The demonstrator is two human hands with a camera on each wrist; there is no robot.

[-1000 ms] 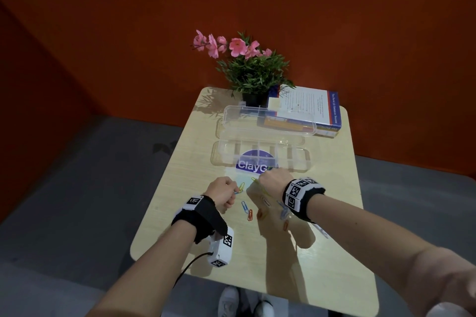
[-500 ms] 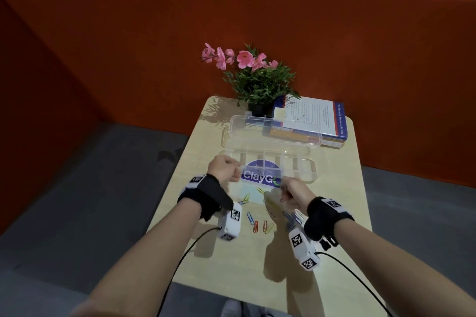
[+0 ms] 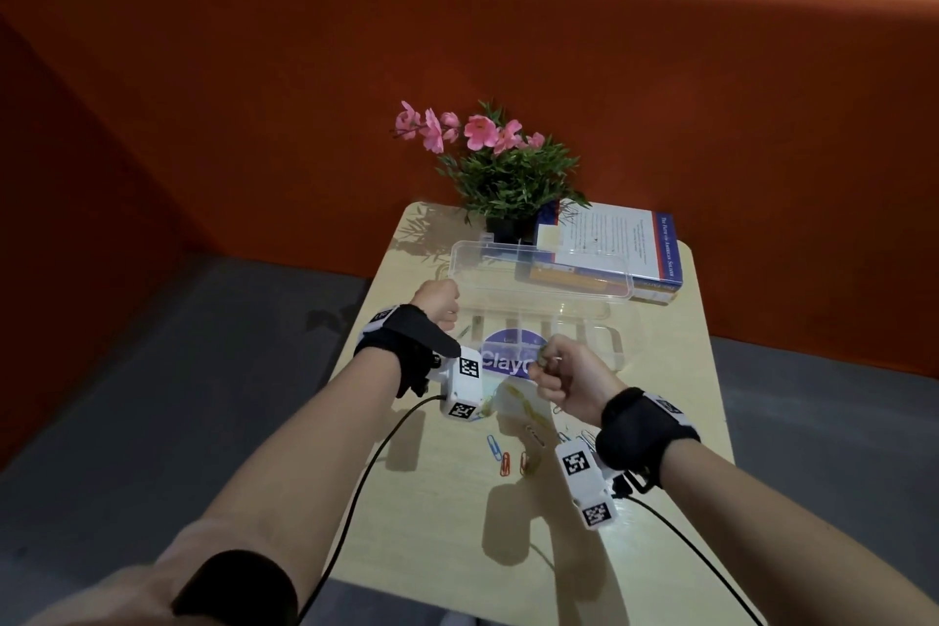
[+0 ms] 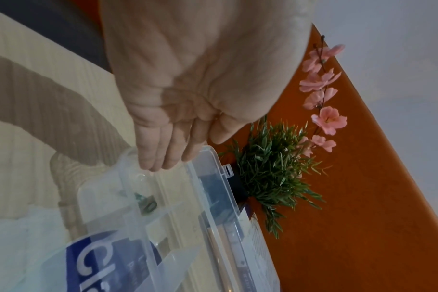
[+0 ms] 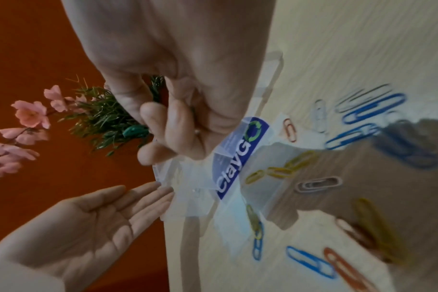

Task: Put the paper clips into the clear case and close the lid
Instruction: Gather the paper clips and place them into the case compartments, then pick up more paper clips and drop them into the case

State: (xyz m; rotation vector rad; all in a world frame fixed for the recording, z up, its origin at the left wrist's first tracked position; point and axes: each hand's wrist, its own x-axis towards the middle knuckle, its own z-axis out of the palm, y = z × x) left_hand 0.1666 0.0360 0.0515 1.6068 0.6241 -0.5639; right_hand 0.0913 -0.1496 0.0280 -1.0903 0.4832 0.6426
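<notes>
The clear case (image 3: 614, 337) lies open across the table's middle, its lid (image 3: 508, 264) folded back toward the plant. My left hand (image 3: 436, 302) hovers at the case's left end with its fingers (image 4: 163, 154) straight and holds nothing. A greenish clip (image 4: 148, 204) lies in the end compartment below it. In front of the case, my right hand (image 3: 541, 369) pinches a green paper clip (image 5: 134, 130) between thumb and forefinger. Several loose paper clips (image 3: 503, 458), blue, red and yellow, lie on the table near my wrists.
A potted plant with pink flowers (image 3: 508, 178) and a book (image 3: 609, 244) stand behind the case. A round ClayGo sticker (image 3: 508, 356) shows through the case. The small table (image 3: 635, 524) drops off to grey floor on both sides. An orange wall rises behind.
My left hand has moved forward from the loose clips to the case's left end. My right hand has drawn back from the pile and now holds a clip up before the case.
</notes>
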